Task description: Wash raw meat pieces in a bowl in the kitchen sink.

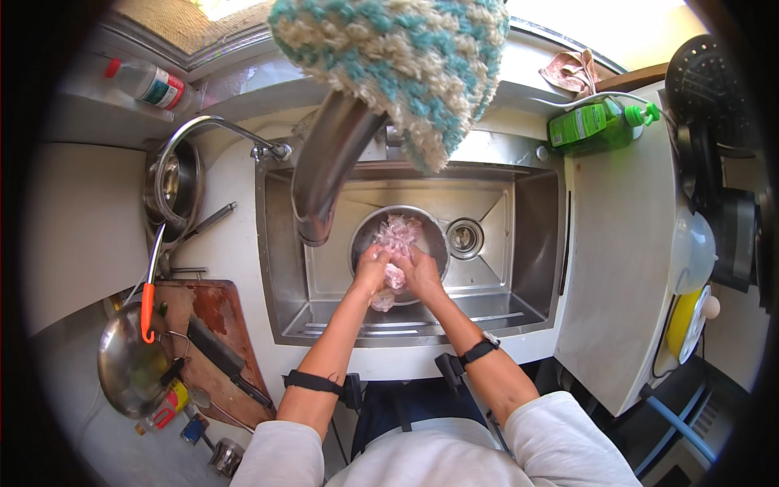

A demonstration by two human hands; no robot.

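Inside the steel sink [475, 195] stands a round metal bowl [436, 237], and both my hands are over it. My left hand [370, 269] and my right hand [423, 274] are closed around a crumpled, pinkish, see-through plastic bag [398, 230]. Its upper part spreads into the bowl. A bunched part pokes out between my hands, and a lower end hangs over the bowl's near rim. What the bag contains, if anything, I cannot make out. My fingertips are partly hidden in its folds.
A faucet [329, 174] with a teal-and-cream knitted cloth [398, 65] hangs close above the sink's left half. The drain [465, 238] lies right of the bowl. At left, a cleaver [217, 351] rests on a cutting board [203, 302]. A green soap bottle [591, 124] lies back right.
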